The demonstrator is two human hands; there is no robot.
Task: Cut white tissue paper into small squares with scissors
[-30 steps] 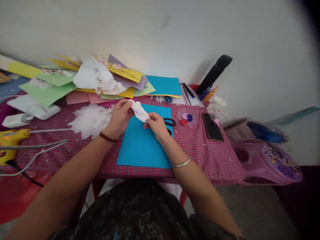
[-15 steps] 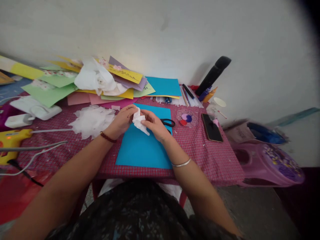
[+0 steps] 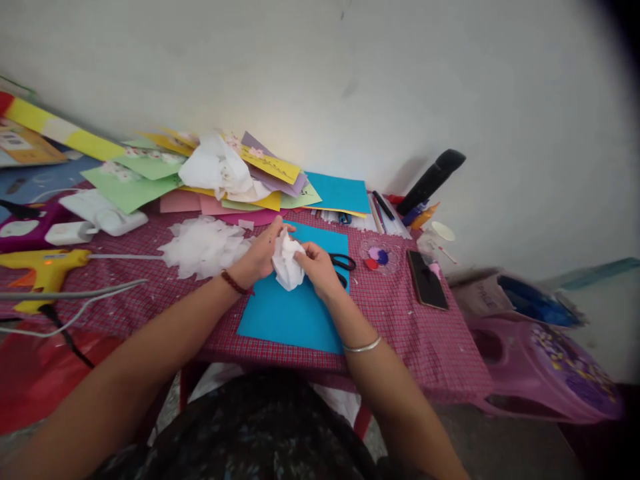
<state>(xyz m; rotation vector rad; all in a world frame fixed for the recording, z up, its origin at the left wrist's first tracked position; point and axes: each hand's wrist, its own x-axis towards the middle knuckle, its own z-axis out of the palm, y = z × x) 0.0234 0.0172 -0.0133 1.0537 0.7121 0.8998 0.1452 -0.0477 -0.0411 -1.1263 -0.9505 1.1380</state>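
A crumpled white tissue [image 3: 289,265] is held between my two hands above a blue paper sheet [image 3: 290,323]. My left hand [image 3: 266,250] grips its left side, with fingers extended upward behind it and the thumb hidden. On the other side my right hand [image 3: 319,267] pinches the tissue between thumb and fingers. Black-handled scissors [image 3: 344,262] lie just beyond my right hand, their blades hidden. Left of my hands spreads a pile of white paper pieces [image 3: 200,247].
A yellow glue gun [image 3: 45,270] and cables lie at left. Colored cards [image 3: 145,187] are heaped against the wall. At right are a clear dish [image 3: 387,263] with colored bits, a phone [image 3: 427,280] and a tall black object [image 3: 433,180]. A pink stool [image 3: 520,367] stands beside the table.
The tissue has been spread wider and hangs lower between my hands. My left fingers have straightened. The whole view has shifted, so the table sits lower and further right.
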